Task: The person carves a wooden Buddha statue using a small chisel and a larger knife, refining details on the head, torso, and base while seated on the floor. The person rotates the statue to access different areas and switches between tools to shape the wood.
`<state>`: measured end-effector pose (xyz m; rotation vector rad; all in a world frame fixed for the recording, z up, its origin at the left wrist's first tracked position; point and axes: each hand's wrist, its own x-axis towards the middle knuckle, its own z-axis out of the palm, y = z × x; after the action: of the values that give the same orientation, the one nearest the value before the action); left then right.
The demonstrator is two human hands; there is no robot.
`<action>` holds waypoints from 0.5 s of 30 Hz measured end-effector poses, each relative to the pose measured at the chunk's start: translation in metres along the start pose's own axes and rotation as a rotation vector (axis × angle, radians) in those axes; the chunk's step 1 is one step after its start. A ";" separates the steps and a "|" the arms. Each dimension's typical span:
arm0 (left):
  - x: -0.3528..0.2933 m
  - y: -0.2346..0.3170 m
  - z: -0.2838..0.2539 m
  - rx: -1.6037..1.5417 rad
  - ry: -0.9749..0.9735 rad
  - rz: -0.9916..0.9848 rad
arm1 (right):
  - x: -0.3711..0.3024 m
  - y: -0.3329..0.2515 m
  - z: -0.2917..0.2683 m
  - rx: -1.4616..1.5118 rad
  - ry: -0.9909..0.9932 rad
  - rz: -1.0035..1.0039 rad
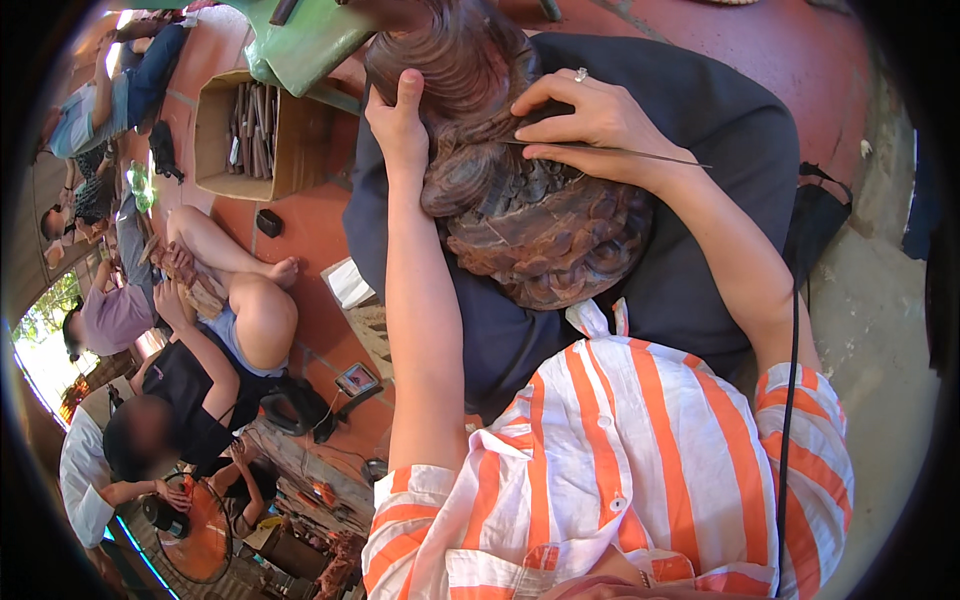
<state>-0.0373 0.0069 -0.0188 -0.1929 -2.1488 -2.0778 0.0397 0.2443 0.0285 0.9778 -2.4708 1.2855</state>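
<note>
A dark brown wood carving (545,240) with flowing ridges and a rough, layered base rests across my lap on dark cloth. My left hand (400,130) is closed round its left side, thumb up against the smooth ridged part; some of the fingers are hidden behind the wood. Between the thumb and fingers of my right hand (600,125) is a thin dark rod (655,157), like a slender file. Its tip touches or lies very close to the carved folds near the middle; I cannot tell which. A ring shows on one right finger.
Left of my lap stands a cardboard box (290,150) of chisel-like tools (255,125). A green support (310,40) rises beyond it. On the tiled floor lie a small black case (268,222) and a phone-like device (357,379). Several people work at left, one holding a carving (200,290).
</note>
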 end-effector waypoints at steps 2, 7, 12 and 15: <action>0.000 -0.001 0.000 -0.009 -0.001 0.000 | 0.006 -0.005 0.003 -0.082 -0.002 -0.005; 0.000 0.000 0.003 -0.035 -0.004 -0.013 | 0.005 -0.006 0.006 -0.143 0.002 -0.009; 0.001 -0.014 -0.005 -0.059 0.007 0.021 | 0.000 0.006 0.003 -0.015 -0.001 -0.040; 0.002 -0.005 0.001 -0.013 -0.009 -0.013 | -0.002 0.005 -0.001 -0.001 0.022 -0.042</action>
<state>-0.0403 0.0072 -0.0233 -0.1902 -2.1480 -2.1017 0.0376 0.2478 0.0246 1.0046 -2.4211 1.2744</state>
